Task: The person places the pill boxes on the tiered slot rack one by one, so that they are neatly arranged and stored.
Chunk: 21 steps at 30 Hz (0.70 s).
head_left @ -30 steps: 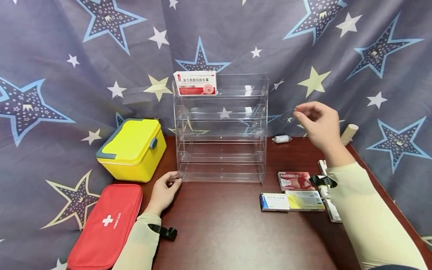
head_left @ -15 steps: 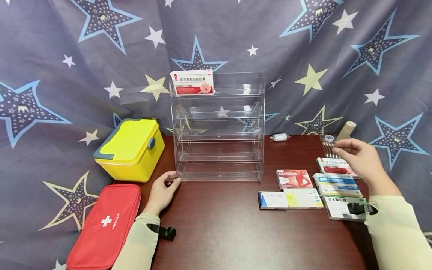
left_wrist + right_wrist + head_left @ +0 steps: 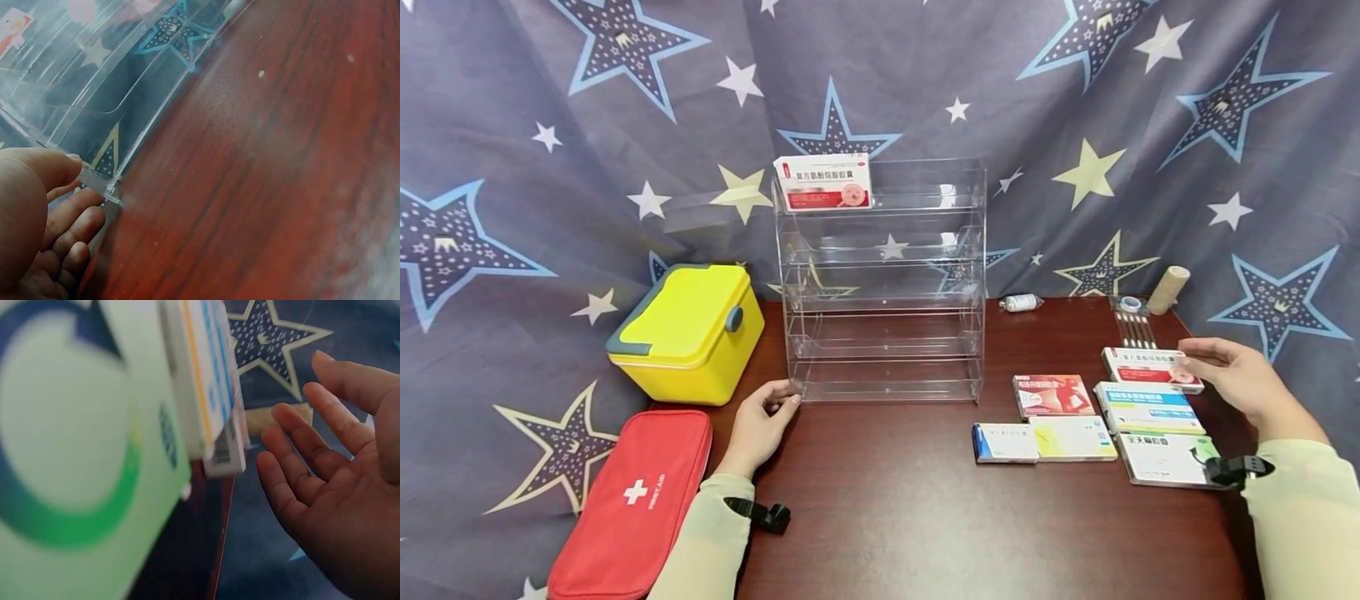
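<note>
At the right of the head view, the right hand (image 3: 1247,379) has its fingers spread and holds nothing, right by the end of the red-white box (image 3: 1138,367); the right wrist view shows a gap between fingers and boxes. That box lies flat, just below the swabs (image 3: 1135,329) and above the blue box (image 3: 1150,408) and green box (image 3: 1163,458). Packed this tightly, a careless grasp could drag the blue box along or shove the swabs toward the roll (image 3: 1168,289) behind. A low wrist might also sweep the green box, since the strap (image 3: 1234,472) appears right over its end. Left of centre, the left hand (image 3: 762,425) pinches the bottom corner of the clear rack (image 3: 887,390). A tug there would probably make the rack skid or rock, as it looks light; the carton (image 3: 827,183) on its top shelf, at upper centre, could then slide or tip out.
</note>
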### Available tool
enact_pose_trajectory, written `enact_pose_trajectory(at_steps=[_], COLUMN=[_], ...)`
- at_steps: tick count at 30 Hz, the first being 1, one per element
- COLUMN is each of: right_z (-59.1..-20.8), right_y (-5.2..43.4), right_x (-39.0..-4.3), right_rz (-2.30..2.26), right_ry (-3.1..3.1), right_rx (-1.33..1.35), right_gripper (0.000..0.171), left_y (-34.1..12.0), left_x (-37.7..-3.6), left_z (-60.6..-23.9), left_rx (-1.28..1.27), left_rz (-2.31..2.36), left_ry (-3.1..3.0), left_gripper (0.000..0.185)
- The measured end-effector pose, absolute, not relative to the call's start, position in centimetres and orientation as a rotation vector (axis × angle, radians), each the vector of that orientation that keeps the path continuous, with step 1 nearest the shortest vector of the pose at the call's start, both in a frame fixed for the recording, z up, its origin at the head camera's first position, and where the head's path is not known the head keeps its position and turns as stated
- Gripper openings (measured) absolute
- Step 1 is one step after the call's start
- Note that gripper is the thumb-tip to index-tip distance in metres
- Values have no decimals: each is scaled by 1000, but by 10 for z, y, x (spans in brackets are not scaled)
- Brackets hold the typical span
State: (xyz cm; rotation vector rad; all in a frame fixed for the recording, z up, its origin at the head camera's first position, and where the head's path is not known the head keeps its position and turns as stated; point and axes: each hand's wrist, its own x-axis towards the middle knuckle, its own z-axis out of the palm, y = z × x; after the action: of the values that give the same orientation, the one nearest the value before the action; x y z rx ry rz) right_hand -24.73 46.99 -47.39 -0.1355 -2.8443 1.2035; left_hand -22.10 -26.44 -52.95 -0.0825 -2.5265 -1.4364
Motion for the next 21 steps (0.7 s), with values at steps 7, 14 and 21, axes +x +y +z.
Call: enact_pose_trajectory(at_steps=[7,14,21], right_z=[-481,-485,-488], right_y=[487,494,496], right_x=[-254,-260,-267], right_rz=[1223,1222,1152], right_ry=[-2926,-3010,-3063], right_rx=[-142,-181,-106], right_gripper=[68,81,91], left_y=[-264,-265,-264], left_x=[-221,-220,-220], left_z=[-530,-532,-531], left_rx=[-81,-110,-108], left_rz=[-1433,-1430,-1435], left_ry=[-2520,-2510,-2508], left_gripper=[27,26,27])
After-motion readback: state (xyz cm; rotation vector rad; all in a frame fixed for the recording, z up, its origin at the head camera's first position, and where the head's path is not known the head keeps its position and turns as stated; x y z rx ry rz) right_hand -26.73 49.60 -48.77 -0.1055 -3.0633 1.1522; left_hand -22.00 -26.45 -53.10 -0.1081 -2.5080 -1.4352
